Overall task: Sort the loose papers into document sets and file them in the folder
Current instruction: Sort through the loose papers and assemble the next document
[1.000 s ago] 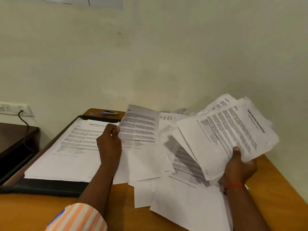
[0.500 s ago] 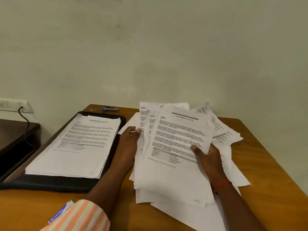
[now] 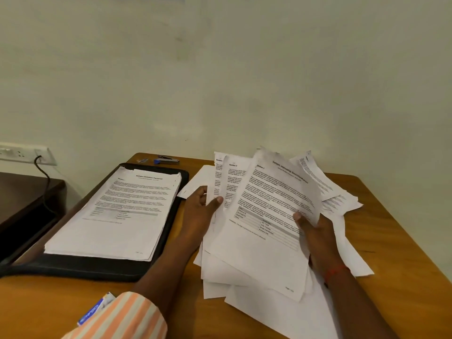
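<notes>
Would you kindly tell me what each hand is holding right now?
Left hand: pinches the left edge of the fanned sheets.
Right hand: grips the top sheet at its right edge.

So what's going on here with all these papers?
A person is sorting papers at a wooden table. The left hand and the right hand each grip a side of a fanned bunch of printed sheets. A neat stack lies in the open black folder to the left, and loose sheets are spread under the bunch.
</notes>
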